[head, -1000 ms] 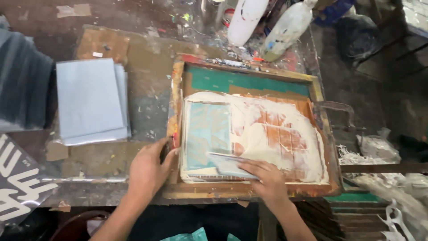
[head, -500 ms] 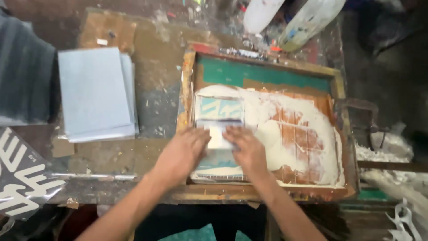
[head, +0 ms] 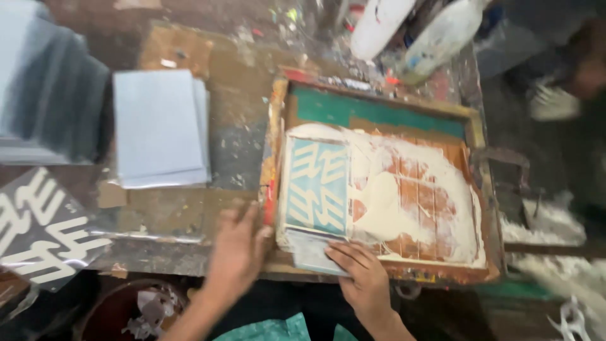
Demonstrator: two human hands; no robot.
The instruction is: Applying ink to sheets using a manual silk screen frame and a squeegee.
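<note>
A wooden-framed printing screen (head: 379, 107) lies flat on a stained work table (head: 240, 139). White ink (head: 391, 208) is smeared across its mesh, and a teal patch with a white pattern (head: 317, 184) shows at the left. My right hand (head: 361, 273) presses a flat grey squeegee (head: 310, 249) down at the frame's near edge. My left hand (head: 238, 247) rests on the near left corner of the frame, fingers spread.
A stack of pale blue sheets (head: 161, 126) lies left of the frame. A dark printed sheet with white shapes (head: 41, 230) sits at the near left. Ink-stained white bottles (head: 410, 28) stand behind the frame. A round bin (head: 136, 309) holds crumpled paper below the table.
Both hands were on the squeegee mid-screen half a second ago. The squeegee has come down to the near edge, uncovering the teal pattern, and my left hand has shifted to the frame's corner.
</note>
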